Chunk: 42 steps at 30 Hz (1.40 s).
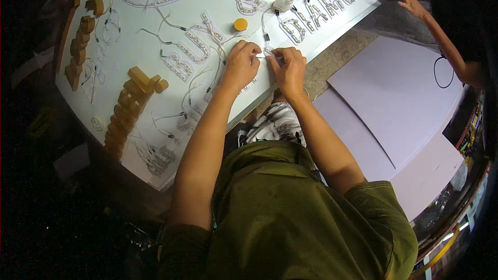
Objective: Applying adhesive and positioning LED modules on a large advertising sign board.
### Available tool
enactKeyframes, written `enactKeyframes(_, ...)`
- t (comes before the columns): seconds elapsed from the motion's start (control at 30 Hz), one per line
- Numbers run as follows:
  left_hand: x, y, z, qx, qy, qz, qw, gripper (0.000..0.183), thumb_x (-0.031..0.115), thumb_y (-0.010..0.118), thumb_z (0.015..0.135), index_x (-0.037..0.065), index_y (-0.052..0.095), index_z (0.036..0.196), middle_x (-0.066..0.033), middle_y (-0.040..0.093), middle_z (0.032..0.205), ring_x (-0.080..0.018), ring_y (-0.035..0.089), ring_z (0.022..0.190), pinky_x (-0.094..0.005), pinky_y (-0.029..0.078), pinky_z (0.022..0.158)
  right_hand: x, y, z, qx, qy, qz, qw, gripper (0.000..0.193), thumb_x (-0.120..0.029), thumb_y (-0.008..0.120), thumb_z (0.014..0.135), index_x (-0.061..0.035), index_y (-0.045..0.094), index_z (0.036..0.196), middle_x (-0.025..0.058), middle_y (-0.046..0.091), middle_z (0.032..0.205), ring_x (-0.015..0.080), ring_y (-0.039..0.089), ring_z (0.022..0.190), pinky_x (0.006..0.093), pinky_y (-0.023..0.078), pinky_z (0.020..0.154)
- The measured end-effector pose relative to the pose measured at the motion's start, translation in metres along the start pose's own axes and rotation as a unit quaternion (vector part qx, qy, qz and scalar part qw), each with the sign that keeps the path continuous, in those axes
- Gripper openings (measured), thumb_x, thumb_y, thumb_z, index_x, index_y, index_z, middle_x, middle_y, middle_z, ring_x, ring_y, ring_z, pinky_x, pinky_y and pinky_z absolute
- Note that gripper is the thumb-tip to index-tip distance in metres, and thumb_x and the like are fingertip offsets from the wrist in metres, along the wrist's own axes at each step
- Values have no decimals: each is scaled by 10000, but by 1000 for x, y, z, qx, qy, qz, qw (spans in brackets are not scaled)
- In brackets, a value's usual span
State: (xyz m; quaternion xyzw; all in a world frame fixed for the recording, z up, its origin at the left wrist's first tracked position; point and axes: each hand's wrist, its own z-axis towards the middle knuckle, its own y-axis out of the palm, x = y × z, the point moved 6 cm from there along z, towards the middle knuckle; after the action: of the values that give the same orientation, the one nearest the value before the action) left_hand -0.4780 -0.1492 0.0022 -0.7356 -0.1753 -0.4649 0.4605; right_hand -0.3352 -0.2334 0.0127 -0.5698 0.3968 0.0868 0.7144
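Observation:
Both my hands work close together at the near edge of the white table (129,46). Fingers curled, my left hand (241,66) pinches what looks like a thin white wire. My right hand (289,70) faces it, with thumb and forefinger pinched at the other end of this strand. A small clear letter piece (268,51) lies by the right fingertips; its details are too small to make out. Just beyond my left hand are LED letters (192,52) with loose wires. My left forearm partly covers more lit-strip letters below them.
A yellow disc (240,24) and a white rounded object (282,4) stand on the table. More LED letters (316,10) run along the right edge. Brown block letters (124,114) stand at the left. Another person's hand (407,0) reaches in at upper right, above white sheets (394,88).

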Motion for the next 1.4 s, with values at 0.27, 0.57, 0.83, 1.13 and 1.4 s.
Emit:
enactKeyframes(0.27, 4, 2, 0, 27, 32, 25, 999, 131, 23, 731, 801, 43, 699, 926, -112, 628, 916, -258, 652, 810, -375, 538, 756, -3, -3, 1, -2, -5, 4, 1000, 222, -180, 858, 751, -107, 742, 926, 52, 689, 895, 272, 628, 906, 420, 421, 807)
enactKeyframes(0.57, 4, 10, 3, 54, 12, 59, 997, 122, 78, 796, 799, 40, 692, 852, -113, 616, 890, -266, 638, 800, -385, 531, 748, 2, 1, 0, -12, 10, -2, 1000, 218, -191, 852, 758, -109, 746, 929, 69, 689, 904, 294, 627, 917, 425, 427, 814)
enactKeyframes(0.83, 1, 13, 5, 70, 2, 77, 995, 144, 98, 816, 796, 42, 693, 846, -120, 619, 870, -279, 657, 801, -388, 540, 746, 1, -1, 1, -14, 11, 9, 1000, 209, -179, 847, 764, -100, 746, 930, 68, 689, 903, 296, 626, 915, 424, 424, 820)
enactKeyframes(1.13, -1, 8, 7, 52, -44, 16, 998, 137, 75, 797, 789, 38, 698, 877, -117, 647, 890, -255, 660, 791, -378, 542, 743, 0, -1, 0, -3, 2, 10, 1000, 217, -186, 852, 768, -102, 746, 938, 66, 689, 914, 289, 625, 915, 421, 421, 824)
enactKeyframes(1.4, 4, 6, 9, 47, -54, 38, 997, 181, 94, 817, 780, 27, 695, 895, -108, 657, 898, -245, 653, 793, -379, 542, 747, 3, 2, 1, -10, 3, 9, 1000, 216, -176, 852, 761, -100, 749, 936, 69, 688, 906, 289, 623, 916, 421, 421, 825)
